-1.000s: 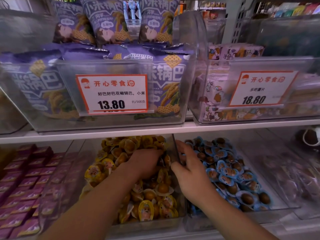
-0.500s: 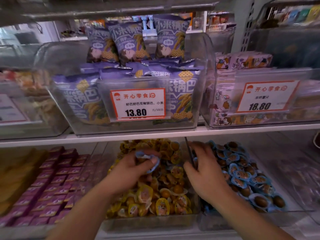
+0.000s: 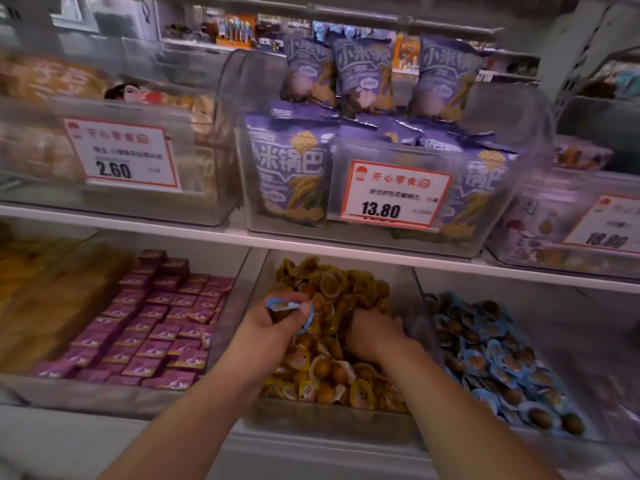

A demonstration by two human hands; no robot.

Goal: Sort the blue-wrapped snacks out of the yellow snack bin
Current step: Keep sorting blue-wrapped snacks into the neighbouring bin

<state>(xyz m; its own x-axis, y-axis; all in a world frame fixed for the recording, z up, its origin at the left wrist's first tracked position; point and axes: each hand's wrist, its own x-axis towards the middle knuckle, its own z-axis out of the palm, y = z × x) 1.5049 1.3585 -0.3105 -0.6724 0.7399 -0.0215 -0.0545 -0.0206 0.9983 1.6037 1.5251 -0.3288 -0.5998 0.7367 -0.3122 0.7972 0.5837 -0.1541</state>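
The clear bin of yellow-wrapped snacks (image 3: 332, 415) sits on the lower shelf, centre. My left hand (image 3: 273, 323) is over its left side and grips blue-wrapped snacks (image 3: 282, 304) between thumb and fingers. My right hand (image 3: 372, 329) is dug into the yellow-wrapped snacks (image 3: 329, 372) near the bin's right wall, fingers curled down among them; what they hold is hidden. The bin of blue-wrapped snacks (image 3: 498, 362) stands directly to the right.
A bin of purple packets (image 3: 152, 327) is left of the yellow bin, orange bags (image 3: 45, 299) further left. The white shelf edge (image 3: 311, 242) runs just above the hands, carrying bins of purple bags (image 3: 294, 174) and price tags (image 3: 393, 195).
My left hand rose out of the yellow pile holding blue-wrapped snacks. My right hand moved from the divider wall into the yellow bin. The camera swung left.
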